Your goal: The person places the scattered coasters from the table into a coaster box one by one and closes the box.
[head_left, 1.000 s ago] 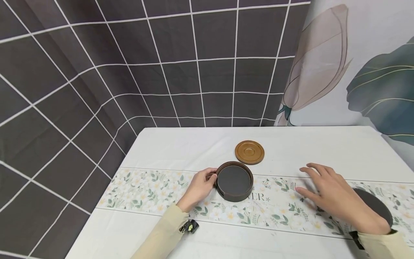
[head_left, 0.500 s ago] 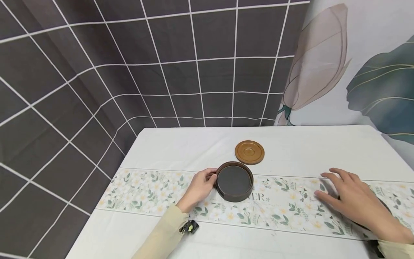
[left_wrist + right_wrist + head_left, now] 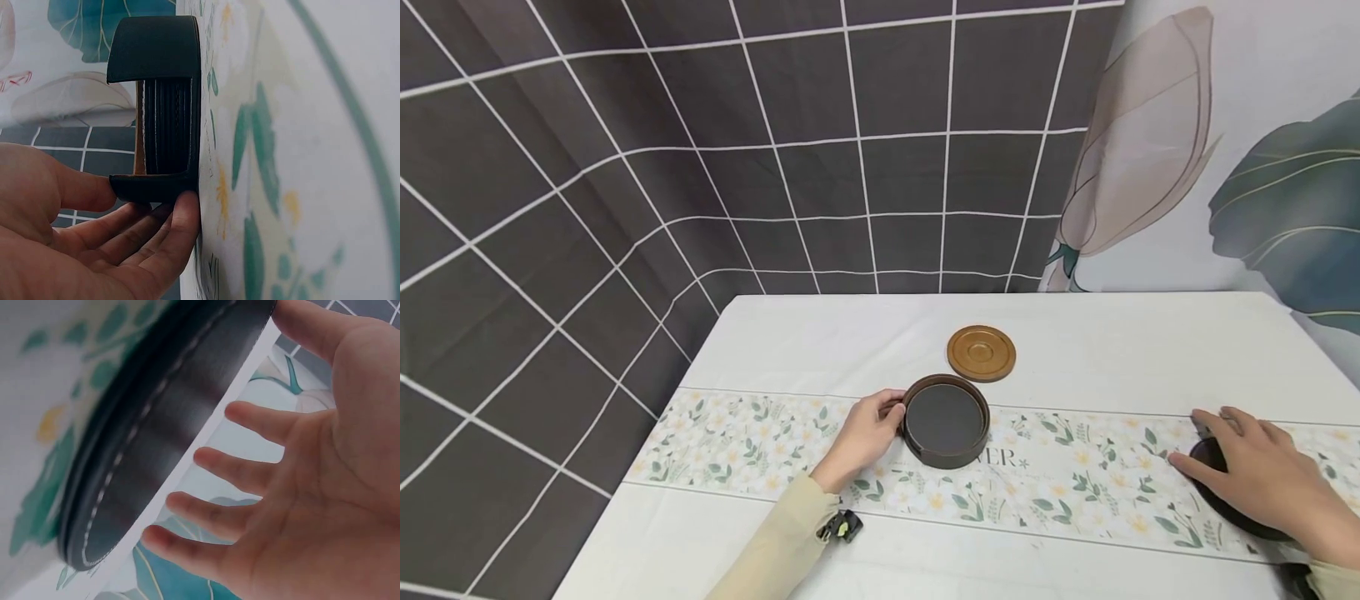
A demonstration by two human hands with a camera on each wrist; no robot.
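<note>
A round black coaster holder stands on the table, with several dark coasters stacked inside, visible through the slot in its side. My left hand grips the holder's left edge, thumb and fingers either side of the wall in the left wrist view. At the right, my right hand is spread over black leather coasters with pale stitching round the rim. Its fingers are apart, fingertips close over the top one in the right wrist view. The hand covers much of these coasters in the head view.
A brown round disc with concentric rings lies just behind the holder. The white table carries a floral printed band across it. Dark grid-patterned cloth hangs behind and at the left, with a leaf-printed cloth at the back right.
My right hand has moved right and toward me, and now lies over the black coasters at the right. The left hand and the holder have stayed in place.
</note>
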